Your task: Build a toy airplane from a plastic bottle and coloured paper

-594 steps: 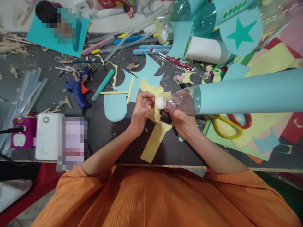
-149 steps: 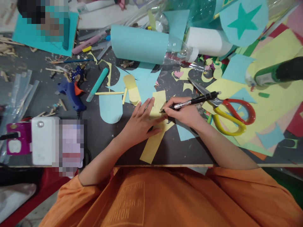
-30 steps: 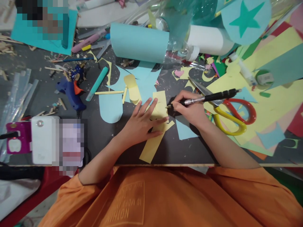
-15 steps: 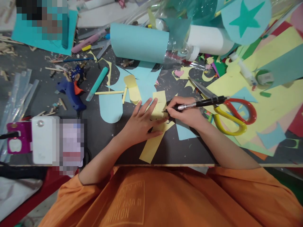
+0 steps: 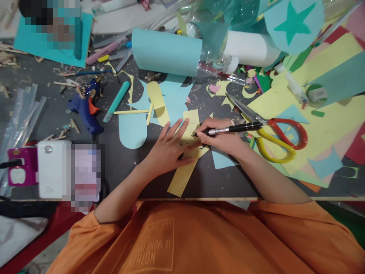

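Observation:
My left hand (image 5: 169,150) lies flat with spread fingers on a yellow paper strip (image 5: 179,182), pressing it to the dark table. Between thumb and fingers, my right hand (image 5: 221,133) grips a black pen (image 5: 236,128), its tip touching the strip beside my left fingers. Small dark marks show on the paper, partly covered by my fingers. Left of the strip lie a light blue rounded paper piece (image 5: 132,131) and a folded yellow paper piece (image 5: 157,102). A light blue scrap (image 5: 224,160) sits under my right wrist.
Scissors (image 5: 281,139) with red and yellow handles lie right of my hand. A blue glue gun (image 5: 85,110), a teal stick (image 5: 116,101) and a white device (image 5: 53,167) are on the left. A blue-wrapped bottle (image 5: 168,51) lies behind, with paper sheets (image 5: 339,125) at right.
The pen tip has shifted slightly left across the yellow strip, with the pen's back end swinging left and a little down. My left hand stays in place. The folded yellow piece has opened up somewhat.

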`<state>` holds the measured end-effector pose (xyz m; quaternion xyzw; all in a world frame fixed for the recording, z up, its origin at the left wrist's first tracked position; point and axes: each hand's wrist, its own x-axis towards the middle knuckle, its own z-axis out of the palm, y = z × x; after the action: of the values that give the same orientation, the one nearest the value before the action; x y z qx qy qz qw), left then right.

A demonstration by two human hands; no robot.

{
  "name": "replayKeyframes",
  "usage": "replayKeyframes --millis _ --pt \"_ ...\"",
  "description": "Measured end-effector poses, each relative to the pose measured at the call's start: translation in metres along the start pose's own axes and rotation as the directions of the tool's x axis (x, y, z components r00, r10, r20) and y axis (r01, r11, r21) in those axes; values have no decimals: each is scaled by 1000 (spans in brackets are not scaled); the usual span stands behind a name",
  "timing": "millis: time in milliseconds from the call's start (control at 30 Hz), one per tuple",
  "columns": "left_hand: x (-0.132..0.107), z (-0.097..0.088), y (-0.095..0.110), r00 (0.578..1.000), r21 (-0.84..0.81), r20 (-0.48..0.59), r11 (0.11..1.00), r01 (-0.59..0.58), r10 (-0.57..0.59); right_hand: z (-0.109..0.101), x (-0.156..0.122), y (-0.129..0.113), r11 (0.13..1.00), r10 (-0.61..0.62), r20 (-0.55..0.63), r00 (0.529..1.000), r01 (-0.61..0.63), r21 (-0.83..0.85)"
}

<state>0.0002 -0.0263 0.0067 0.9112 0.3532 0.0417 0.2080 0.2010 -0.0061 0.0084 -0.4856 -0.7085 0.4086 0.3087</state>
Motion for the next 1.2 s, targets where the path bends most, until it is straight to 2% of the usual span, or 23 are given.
replayKeyframes --millis 167,333,400,567,633,900,1100,1200 --pt "0 -1 0 1000 -10 2 1000 -2 2 -3 0 1 998 68 -117 991 -69 -5" --pt "1 -2 1 1000 -17 7 1000 3 -3 -3 -2 -1 997 79 -33 996 -78 20" --pt "0 -1 0 1000 -14 6 1000 -2 2 -2 -2 -1 998 69 -35 997 -69 5" --pt "-1 0 0 1000 -14 -9 1000 -7 7 -3 -1 2 993 102 -187 977 -111 -41" --pt "-1 -1 0 1000 -15 -13 1000 -7 7 -4 0 2 992 104 -208 973 -116 -50" --pt "0 -2 1 1000 -18 1 1000 3 -3 -2 -2 -2 997 78 -61 995 -78 -2" --pt "0 -2 1 1000 -16 3 1000 -2 2 -3 -1 1 991 101 -192 976 -115 -63" --pt "0 -2 1 1000 -17 2 1000 -4 4 -4 -1 1 992 90 -188 978 -104 -70"
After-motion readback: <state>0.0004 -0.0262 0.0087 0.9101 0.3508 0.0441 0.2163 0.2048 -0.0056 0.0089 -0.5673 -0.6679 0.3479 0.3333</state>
